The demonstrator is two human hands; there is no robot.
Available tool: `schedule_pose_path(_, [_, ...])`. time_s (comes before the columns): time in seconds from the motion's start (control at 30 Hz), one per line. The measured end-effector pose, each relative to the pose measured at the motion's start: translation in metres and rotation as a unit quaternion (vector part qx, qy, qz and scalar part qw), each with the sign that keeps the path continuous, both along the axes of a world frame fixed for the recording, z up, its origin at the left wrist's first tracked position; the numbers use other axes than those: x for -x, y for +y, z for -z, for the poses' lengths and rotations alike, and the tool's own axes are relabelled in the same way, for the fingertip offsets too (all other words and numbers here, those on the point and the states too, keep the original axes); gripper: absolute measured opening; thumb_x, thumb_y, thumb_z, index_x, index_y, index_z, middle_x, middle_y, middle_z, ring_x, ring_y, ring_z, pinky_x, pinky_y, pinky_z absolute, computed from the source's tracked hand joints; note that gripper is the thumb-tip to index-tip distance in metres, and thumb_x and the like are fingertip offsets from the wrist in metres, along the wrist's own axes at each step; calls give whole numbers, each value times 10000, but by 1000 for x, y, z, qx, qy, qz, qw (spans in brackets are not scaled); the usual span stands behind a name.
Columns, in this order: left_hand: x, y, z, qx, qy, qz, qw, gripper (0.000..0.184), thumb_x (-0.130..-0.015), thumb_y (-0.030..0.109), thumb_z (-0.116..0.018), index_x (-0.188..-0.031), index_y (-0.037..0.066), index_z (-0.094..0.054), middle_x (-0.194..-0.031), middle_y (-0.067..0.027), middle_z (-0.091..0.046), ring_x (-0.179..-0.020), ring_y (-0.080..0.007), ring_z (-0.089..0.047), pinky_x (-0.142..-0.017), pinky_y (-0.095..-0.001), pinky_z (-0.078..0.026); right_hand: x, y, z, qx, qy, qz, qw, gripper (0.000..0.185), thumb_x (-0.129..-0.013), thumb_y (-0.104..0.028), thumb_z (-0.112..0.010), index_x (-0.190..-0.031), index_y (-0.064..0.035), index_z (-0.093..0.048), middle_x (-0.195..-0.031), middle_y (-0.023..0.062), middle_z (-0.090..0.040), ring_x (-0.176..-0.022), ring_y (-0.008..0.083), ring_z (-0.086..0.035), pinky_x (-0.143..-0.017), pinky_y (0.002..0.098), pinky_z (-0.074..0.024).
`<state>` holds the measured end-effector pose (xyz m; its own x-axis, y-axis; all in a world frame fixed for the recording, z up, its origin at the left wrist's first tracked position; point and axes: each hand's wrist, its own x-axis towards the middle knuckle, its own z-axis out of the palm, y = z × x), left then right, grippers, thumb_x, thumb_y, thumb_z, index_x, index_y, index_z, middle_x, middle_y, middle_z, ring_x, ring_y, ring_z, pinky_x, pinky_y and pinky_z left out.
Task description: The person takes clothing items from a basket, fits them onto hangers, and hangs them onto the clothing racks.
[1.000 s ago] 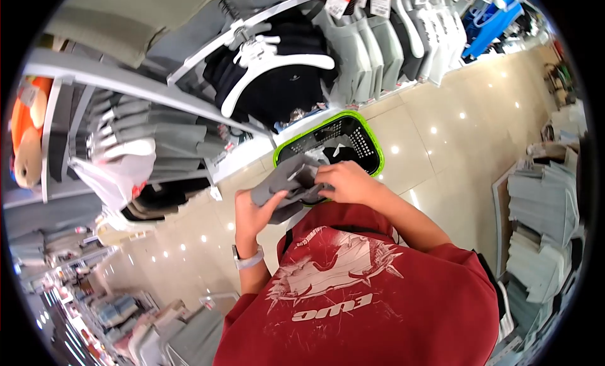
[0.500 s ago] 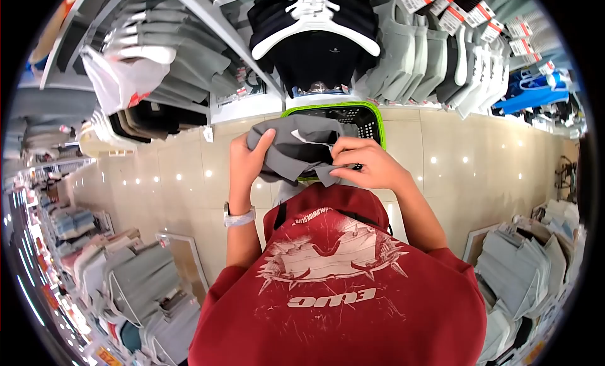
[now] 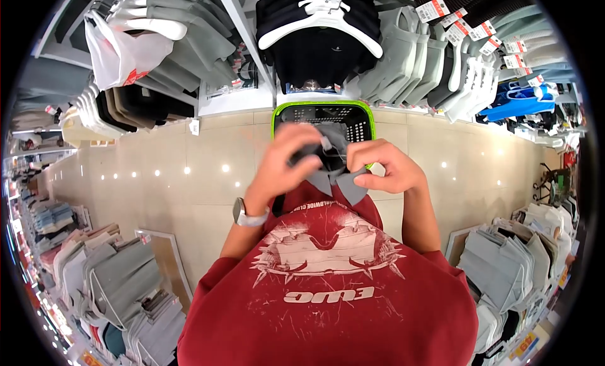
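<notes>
A grey collared garment (image 3: 320, 182) is bunched in front of my chest, its collar points hanging toward me. My right hand (image 3: 386, 167) pinches the collar's right side between thumb and fingers. My left hand (image 3: 287, 161), blurred by motion and with a watch (image 3: 239, 211) on its wrist, is at the garment's left side. Its thumb and fingers are apart around the dark neck opening. A small pale label (image 3: 326, 143) shows inside the neck. Behind the garment is a black shopping basket with a bright green rim (image 3: 324, 104), partly hidden by the garment and my hands.
Ahead hang black shirts (image 3: 318, 57) on white hangers, with grey tops (image 3: 403, 51) and price tags (image 3: 432, 10) to the right. More hanging clothes (image 3: 189, 38) are at the left. Stacked folded clothes (image 3: 123, 271) lie behind at both sides. The tiled floor (image 3: 157, 171) reflects lights.
My left hand has let go of the garment's outer left side and moved right, toward the neck opening. The garment hangs lower and narrower. My right hand stays on the collar.
</notes>
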<state>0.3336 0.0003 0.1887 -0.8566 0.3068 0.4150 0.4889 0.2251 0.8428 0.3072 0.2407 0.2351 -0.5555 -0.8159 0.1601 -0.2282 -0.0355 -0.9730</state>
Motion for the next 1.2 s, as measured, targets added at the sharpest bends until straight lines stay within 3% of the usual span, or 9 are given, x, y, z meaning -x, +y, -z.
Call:
schedule_pose_path(0.1, [-20,13,-10,-27,-161,212,964,208,-829,178,-644,-870,-17,-585,-817,-119,-593,-776,-253,-593,-707,-345,-451,-8,-7,-4,2,0,18,1000,94,-784,-52,-632,-765,10,-563,-744,52,-501,-617,153,-456,-544,271,-359])
schedule_pose_path(0.27, [-16,16,-5,22,-161,271,949,233,-905,194,-560,-869,-35,-577,-802,-162,-580,-721,-321,-574,-653,-386,-435,-26,-5,11,-26,-12,76,997,67,-758,-24,-632,-780,0,-574,-760,47,-507,-637,152,-466,-565,278,-377])
schedule_pose_path(0.43, [-14,4,18,-11,-256,220,941,279,-924,202,-564,-792,-43,-543,-570,-95,-391,-517,-157,-337,-493,-311,-346,-53,-35,30,-21,-33,390,920,97,-785,-8,-648,-789,-23,-552,-798,23,-518,-651,100,-485,-558,234,-383])
schedule_pose_path(0.47, [-15,4,22,-2,-249,182,951,313,-891,211,-589,-707,-31,-514,-565,-190,-436,-464,-284,-371,-474,-388,-316,-60,-40,40,6,-95,511,855,109,-807,-22,-654,-783,-31,-548,-786,8,-524,-646,81,-488,-556,219,-385])
schedule_pose_path(0.5, [-14,4,21,18,-236,167,957,293,-870,210,-602,-707,-25,-536,-575,-198,-470,-471,-306,-434,-478,-400,-343,-68,-38,50,-12,-108,534,839,189,-871,-133,-641,-739,-28,-556,-695,-6,-539,-566,60,-476,-512,203,-377])
schedule_pose_path(0.67, [-20,11,39,73,-166,176,968,220,-830,221,-619,-757,13,-613,-619,-186,-586,-520,-340,-552,-516,-391,-440,-92,-68,60,-177,-306,430,831,442,-925,-363,-563,-664,-7,-578,-548,29,-528,-432,87,-470,-423,229,-384])
schedule_pose_path(0.87, [-17,9,35,267,-134,295,908,253,-812,305,-624,-756,61,-654,-639,-162,-619,-624,-346,-613,-580,-437,-473,-115,-65,99,-4,-613,369,699,360,-939,-340,-435,-881,-10,-567,-642,58,-560,-499,153,-524,-466,253,-437])
schedule_pose_path(1.0, [-19,23,38,278,-109,307,904,249,-822,306,-616,-772,65,-655,-657,-162,-624,-638,-352,-610,-594,-443,-472,-123,-54,115,-8,-565,370,737,311,-942,-231,-345,-886,-13,-559,-631,57,-537,-497,141,-498,-475,256,-419])
schedule_pose_path(1.2, [-23,58,44,239,-155,233,930,204,-849,245,-554,-821,55,-624,-691,-166,-631,-665,-372,-610,-612,-460,-482,-123,-15,135,-9,-432,414,801,410,-998,-291,-409,-700,-30,-512,-545,13,-472,-479,98,-436,-452,252,-343])
